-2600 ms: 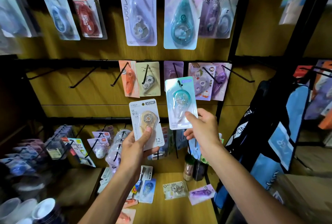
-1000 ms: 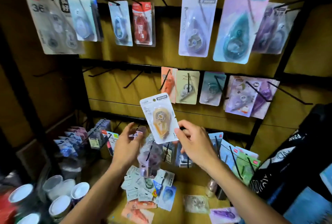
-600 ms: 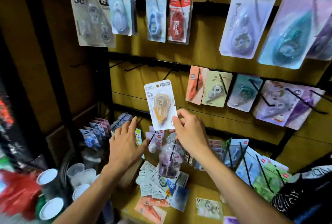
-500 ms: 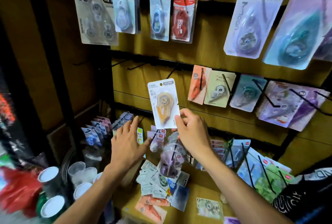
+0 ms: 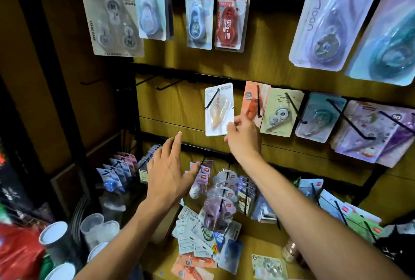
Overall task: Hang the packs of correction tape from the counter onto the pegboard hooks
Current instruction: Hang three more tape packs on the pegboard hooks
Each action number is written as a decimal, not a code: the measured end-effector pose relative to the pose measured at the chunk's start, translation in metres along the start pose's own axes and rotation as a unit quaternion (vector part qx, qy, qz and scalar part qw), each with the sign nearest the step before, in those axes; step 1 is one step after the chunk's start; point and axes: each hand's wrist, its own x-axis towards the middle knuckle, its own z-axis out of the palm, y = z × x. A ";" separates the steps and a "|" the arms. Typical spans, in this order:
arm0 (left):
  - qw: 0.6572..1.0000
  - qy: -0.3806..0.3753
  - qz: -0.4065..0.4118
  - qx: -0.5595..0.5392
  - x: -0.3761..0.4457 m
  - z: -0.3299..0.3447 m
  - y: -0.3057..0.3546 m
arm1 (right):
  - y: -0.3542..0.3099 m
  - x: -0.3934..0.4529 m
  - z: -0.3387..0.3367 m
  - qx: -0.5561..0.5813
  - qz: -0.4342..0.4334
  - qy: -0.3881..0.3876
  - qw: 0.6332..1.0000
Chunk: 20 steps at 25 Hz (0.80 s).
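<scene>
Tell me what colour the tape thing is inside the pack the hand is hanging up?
Pale orange-yellow, on a white card pack, seen in the head view.

My right hand [image 5: 243, 138] pinched the orange correction tape pack [image 5: 219, 109] on a middle-row hook [image 5: 212, 99]; my left hand [image 5: 169, 173] hovered open-fingered below, holding nothing.

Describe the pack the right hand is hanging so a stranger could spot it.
On the pegboard's middle rail, it is the leftmost pack: a white card with a pale orange dispenser, its lower edge pinched by the right hand. Its neighbour has an orange card.
</scene>
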 end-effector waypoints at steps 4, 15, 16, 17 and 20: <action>0.999 0.032 0.021 0.013 0.029 -0.002 -0.008 | 0.015 0.070 0.024 -0.006 0.083 0.011 0.996; 0.994 -0.092 -0.039 0.049 -0.047 0.025 -0.046 | 0.089 -0.011 -0.025 -0.018 0.093 -0.006 0.995; 0.990 -0.121 -0.048 0.056 -0.066 0.033 -0.050 | 0.104 -0.045 -0.039 -0.018 0.077 -0.007 0.997; 0.985 -0.149 -0.054 0.068 -0.083 0.043 -0.052 | 0.122 -0.077 -0.050 -0.021 0.065 -0.005 0.998; 0.963 -0.237 -0.068 0.110 -0.118 0.083 -0.054 | 0.189 -0.171 -0.065 -0.042 0.065 0.008 0.997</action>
